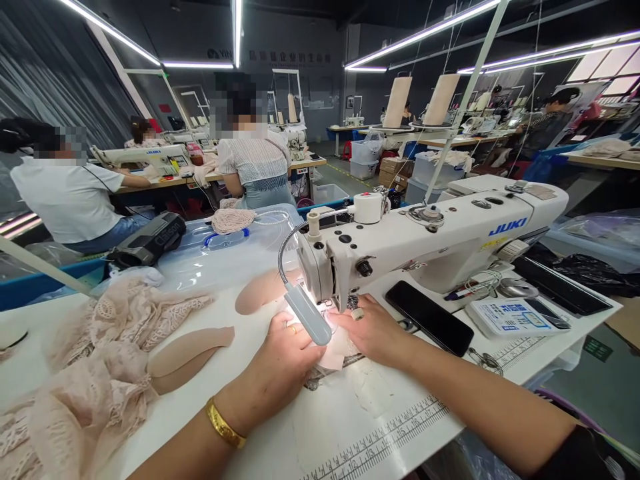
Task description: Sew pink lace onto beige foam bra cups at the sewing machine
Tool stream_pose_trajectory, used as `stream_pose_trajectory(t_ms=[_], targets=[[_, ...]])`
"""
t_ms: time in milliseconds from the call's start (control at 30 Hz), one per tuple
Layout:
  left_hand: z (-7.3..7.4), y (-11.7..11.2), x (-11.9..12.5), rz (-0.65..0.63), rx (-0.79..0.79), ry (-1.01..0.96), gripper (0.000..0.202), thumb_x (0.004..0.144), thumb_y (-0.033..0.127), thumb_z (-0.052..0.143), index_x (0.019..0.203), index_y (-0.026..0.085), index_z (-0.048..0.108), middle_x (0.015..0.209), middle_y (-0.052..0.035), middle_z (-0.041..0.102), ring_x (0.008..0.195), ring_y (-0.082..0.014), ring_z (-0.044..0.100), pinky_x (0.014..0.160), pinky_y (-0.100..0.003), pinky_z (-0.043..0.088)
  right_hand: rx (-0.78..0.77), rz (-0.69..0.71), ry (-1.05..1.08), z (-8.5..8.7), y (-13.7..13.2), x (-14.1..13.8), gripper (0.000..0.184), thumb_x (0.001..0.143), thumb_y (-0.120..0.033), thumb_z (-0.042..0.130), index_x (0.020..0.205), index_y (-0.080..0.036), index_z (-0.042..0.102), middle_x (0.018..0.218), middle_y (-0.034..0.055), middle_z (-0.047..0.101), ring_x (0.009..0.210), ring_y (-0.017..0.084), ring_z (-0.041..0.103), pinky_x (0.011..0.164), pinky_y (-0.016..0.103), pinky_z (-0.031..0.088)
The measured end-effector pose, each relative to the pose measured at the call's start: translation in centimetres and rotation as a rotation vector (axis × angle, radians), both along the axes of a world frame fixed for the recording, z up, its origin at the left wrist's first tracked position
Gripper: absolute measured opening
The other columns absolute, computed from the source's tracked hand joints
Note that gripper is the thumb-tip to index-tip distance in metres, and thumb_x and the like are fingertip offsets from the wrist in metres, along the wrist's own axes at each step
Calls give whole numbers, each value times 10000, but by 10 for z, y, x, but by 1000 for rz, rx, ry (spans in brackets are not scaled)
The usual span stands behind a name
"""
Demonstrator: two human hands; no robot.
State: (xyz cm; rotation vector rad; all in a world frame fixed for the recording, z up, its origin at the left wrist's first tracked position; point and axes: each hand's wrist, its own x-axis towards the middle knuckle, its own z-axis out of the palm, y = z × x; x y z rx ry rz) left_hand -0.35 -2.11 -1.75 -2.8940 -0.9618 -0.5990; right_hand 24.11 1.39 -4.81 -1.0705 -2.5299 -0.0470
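A white sewing machine (430, 240) stands on the white table, its needle end lit by a grey gooseneck lamp (307, 317). Below the lamp lies a small piece of pale pink fabric (336, 355). My left hand (280, 367), with a gold bracelet at the wrist, is closed on its left side; the lamp head covers some of the fingers. From the right, my right hand (377, 333) reaches in close to the needle, thumb and fingers on the fabric. Beige bra-cup pads (193, 357) and pink lace garments (95, 373) lie to the left.
Right of my hand lie a black phone (430, 317) and a white-and-blue box (510, 317). A printed ruler (390, 437) runs along the front edge. Behind are a plastic tub lid (220, 250), a black speaker (150, 241), thread cones (397, 101) and co-workers at machines.
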Motion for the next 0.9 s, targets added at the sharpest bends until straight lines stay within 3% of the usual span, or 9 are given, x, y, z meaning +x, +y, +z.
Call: stream_pose_trajectory(t_ms=[333, 533, 767, 900], targets=[[8, 2, 7, -17, 97, -7, 337, 840, -28, 411, 973, 203, 617, 891, -74, 714, 897, -260, 687, 886, -523, 443, -21, -12, -24, -2, 4, 0, 486, 839, -34, 550, 1263, -208, 713, 1102, 133, 722, 1197, 323, 530, 945, 433, 464], [9, 1, 10, -4, 88, -44, 294, 823, -20, 432, 896, 199, 614, 934, -72, 727, 863, -246, 673, 886, -514, 448, -23, 8, 45, 0, 3, 1, 338, 811, 3, 538, 975, -185, 765, 1094, 124, 715, 1162, 301, 545, 947, 418, 479], [11, -1, 11, 9, 105, -29, 311, 805, -28, 437, 905, 196, 628, 957, -80, 739, 851, -249, 684, 863, -499, 470, 2, 35, 217, 5, -1, 4, 232, 880, -19, 465, 910, -179, 631, 864, 85, 676, 877, 251, 580, 833, 404, 529], [9, 1, 12, 10, 119, -48, 299, 806, -16, 451, 906, 197, 634, 980, -81, 749, 874, -247, 692, 878, -487, 476, 2, 18, 272, 3, -1, 3, 206, 905, -47, 442, 964, -186, 581, 869, 83, 654, 856, 261, 577, 744, 395, 528]])
